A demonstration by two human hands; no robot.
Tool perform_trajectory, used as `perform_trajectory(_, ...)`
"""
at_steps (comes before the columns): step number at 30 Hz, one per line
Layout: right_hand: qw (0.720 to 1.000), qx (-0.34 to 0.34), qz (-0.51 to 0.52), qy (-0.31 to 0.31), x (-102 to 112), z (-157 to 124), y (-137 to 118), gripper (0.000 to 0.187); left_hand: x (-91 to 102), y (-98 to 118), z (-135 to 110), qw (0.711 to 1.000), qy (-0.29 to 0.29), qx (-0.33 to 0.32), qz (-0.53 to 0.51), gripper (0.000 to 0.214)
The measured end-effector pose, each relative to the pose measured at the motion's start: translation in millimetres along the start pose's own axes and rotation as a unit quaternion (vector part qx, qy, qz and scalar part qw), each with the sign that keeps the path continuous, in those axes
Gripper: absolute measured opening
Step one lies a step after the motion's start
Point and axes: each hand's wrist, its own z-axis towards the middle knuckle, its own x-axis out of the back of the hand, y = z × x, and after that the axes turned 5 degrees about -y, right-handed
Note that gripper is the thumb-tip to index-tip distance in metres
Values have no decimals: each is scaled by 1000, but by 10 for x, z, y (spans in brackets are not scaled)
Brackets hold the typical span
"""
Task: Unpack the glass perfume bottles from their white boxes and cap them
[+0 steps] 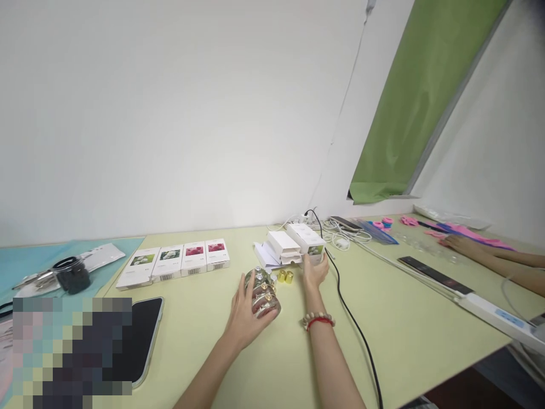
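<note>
My left hand (246, 318) curls around a cluster of small glass bottles (267, 307) with metallic spray tops, its fingers on the far side and its thumb on the near side. The bottles stand close together, some tinted green and some reddish. My right hand (314, 274) grips the near end of a white box (303, 234) with a green flower picture. To the left of that box lie an open white carton (283, 243) and a white sheet or flap (267, 255). Gold caps (289, 277) stand between my two hands.
White flower-picture boxes (195, 258) lie in a row at left. Nearer is a tablet (147, 335); far left, a dark jar (72, 275). A black cable (347, 304) runs past my right arm. At right are a power strip (496, 312) and another person's hand (462, 245).
</note>
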Motion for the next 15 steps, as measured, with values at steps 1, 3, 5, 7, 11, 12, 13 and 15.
perform_trajectory(1,1000,5,0,-8,-8,36,4,79,1,0,1,1000,1,-2,-1,86)
perform_trajectory(3,1000,14,1,-23,-18,96,19,83,2,3,2,1000,3,-7,1,86)
perform_trajectory(5,999,21,-2,-31,-20,135,40,89,5,10,1,1000,8,-10,7,87)
perform_trajectory(7,999,25,-8,-29,-12,152,60,94,7,20,-1,1000,20,-14,9,89)
perform_trajectory(11,999,32,-21,-11,20,143,69,89,12,37,1,999,44,-18,-11,93)
perform_trajectory(12,999,31,-23,-8,27,138,64,87,14,40,3,999,44,-15,-15,94)
perform_trajectory(13,999,30,-24,-6,33,133,58,86,17,44,3,999,41,-12,-18,96)
perform_trajectory(15,1000,19,-20,-6,43,127,45,86,25,51,-1,999,32,-9,-22,99)
